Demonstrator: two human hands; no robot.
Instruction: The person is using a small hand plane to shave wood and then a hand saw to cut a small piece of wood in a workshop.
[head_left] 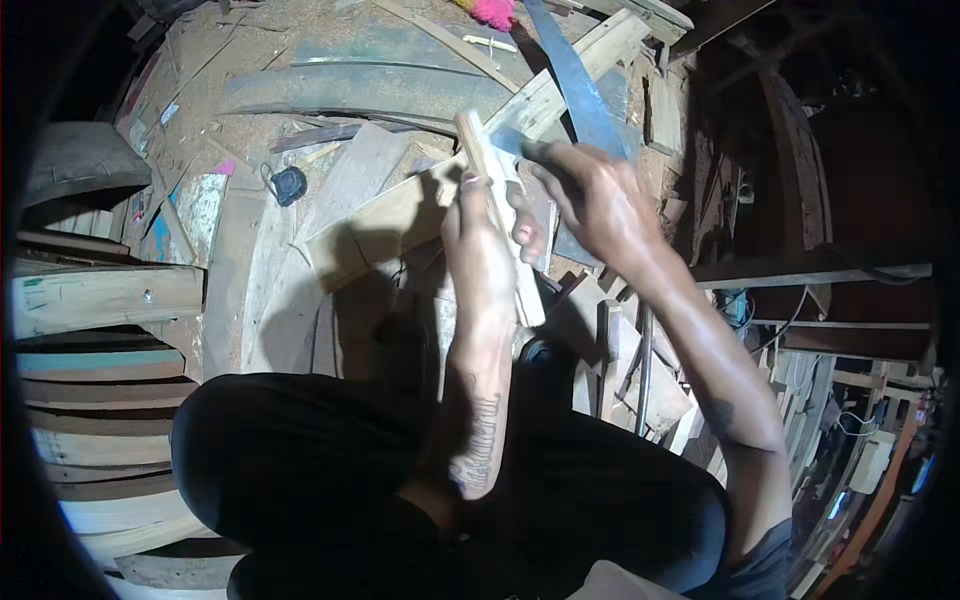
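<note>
My left hand (pixel 483 255) is wrapped round a short, pale wooden strip (pixel 530 300), which is held at a slant above my knees. The thumb lies along one side of the strip and the fingertips curl round the other. My right hand (pixel 605 200) is beside the strip's upper part, its fingers closed in a pinch. A blurred bluish thing (pixel 508 140) shows at those fingertips, close to the strip; its kind cannot be made out. Beyond my hands, a long wooden plank (pixel 540 105) slopes up to the right, with a wide bluish blade-like sheet (pixel 585 100) across it.
Boards and scraps cover the sawdust-strewn ground. A flat pale board (pixel 345 255) lies left of my hands, and a small black round object (pixel 289 185) sits farther left. Stacked planks (pixel 100 300) line the left side. A pink fluffy thing (pixel 492 12) is at the far edge.
</note>
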